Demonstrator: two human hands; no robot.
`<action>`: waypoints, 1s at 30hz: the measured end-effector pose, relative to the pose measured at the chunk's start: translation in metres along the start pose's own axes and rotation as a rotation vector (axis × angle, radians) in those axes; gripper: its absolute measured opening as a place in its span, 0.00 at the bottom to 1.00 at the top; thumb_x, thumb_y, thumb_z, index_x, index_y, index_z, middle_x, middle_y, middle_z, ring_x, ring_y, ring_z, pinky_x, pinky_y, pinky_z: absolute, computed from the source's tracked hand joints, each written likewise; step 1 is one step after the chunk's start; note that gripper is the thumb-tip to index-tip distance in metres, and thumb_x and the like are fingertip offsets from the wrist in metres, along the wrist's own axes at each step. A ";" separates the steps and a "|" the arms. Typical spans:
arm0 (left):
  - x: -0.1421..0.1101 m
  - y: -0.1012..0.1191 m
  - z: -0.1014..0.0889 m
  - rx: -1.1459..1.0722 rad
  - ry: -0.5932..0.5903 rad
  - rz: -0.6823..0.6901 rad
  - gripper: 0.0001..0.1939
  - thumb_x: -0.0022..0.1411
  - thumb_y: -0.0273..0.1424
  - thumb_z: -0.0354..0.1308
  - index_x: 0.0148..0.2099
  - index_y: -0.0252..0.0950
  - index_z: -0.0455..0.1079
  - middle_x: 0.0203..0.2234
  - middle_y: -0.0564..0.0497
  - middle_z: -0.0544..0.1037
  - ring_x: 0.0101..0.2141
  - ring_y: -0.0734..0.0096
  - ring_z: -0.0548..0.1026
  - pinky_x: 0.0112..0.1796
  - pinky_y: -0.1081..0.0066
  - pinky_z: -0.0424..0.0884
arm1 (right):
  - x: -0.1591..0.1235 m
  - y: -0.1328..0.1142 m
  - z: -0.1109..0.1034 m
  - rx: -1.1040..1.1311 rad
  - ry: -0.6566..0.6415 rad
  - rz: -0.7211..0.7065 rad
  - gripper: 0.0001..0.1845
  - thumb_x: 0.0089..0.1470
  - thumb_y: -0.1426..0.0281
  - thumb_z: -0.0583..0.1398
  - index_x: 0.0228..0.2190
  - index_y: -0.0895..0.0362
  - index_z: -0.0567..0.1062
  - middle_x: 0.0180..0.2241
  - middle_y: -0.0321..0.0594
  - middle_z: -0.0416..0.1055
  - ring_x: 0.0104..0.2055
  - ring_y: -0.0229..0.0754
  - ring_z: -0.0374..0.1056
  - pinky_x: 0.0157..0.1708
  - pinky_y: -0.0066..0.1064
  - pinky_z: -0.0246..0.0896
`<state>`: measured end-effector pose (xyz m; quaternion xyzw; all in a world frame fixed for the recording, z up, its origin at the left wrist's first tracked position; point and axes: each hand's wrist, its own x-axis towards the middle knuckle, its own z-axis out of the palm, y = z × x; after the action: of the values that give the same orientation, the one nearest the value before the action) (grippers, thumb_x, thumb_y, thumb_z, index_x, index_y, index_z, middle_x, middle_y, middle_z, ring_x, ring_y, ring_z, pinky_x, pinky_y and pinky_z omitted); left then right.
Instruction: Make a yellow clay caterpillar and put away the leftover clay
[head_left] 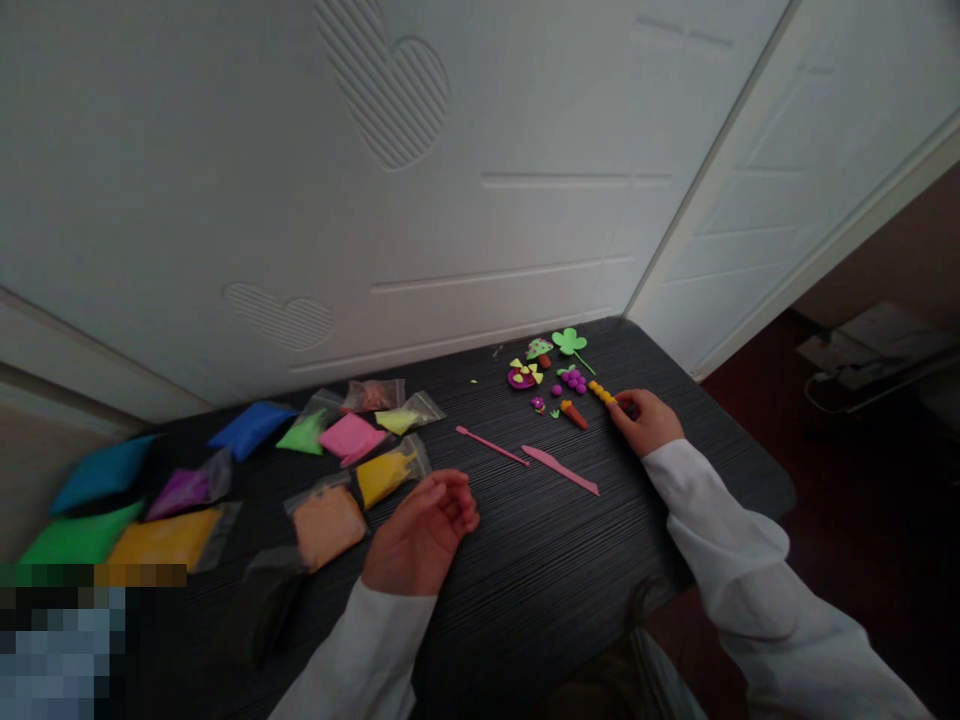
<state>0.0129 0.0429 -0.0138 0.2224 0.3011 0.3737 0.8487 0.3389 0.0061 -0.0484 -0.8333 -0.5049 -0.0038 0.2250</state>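
My right hand (pixel 651 420) is at the right of the dark table, thumb and fingers closed on one end of a yellow string of clay balls (pixel 600 392). Palm upward, my left hand (pixel 426 528) rests near a bag of yellow clay (pixel 384 475), its fingers loosely curled with nothing seen in them. Left of the yellow string lie an orange clay carrot-like shape (pixel 574 414), a bunch of purple balls (pixel 574 380) and a green four-petalled piece with a stem (pixel 569 341). A pink modelling knife (pixel 559 468) and a thin pink stick tool (pixel 491 445) lie between my hands.
A clay mushroom (pixel 540 350) and a purple disc with yellow pieces (pixel 523 375) stand near the back edge. Several clay bags, including peach (pixel 328 525), pink (pixel 352 437) and blue (pixel 251 428), cover the left side. A white panel (pixel 420 230) rises behind the table.
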 end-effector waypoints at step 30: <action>-0.001 0.001 0.001 -0.005 -0.015 -0.009 0.08 0.52 0.26 0.53 0.33 0.29 0.72 0.22 0.47 0.71 0.26 0.72 0.69 0.28 0.72 0.67 | 0.000 -0.005 -0.003 -0.055 -0.031 0.021 0.17 0.46 0.58 0.55 0.34 0.56 0.71 0.32 0.39 0.69 0.33 0.42 0.66 0.32 0.32 0.60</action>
<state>0.0125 0.0425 -0.0121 0.2218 0.2949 0.3690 0.8530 0.3350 0.0074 -0.0440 -0.8443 -0.4994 -0.0026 0.1945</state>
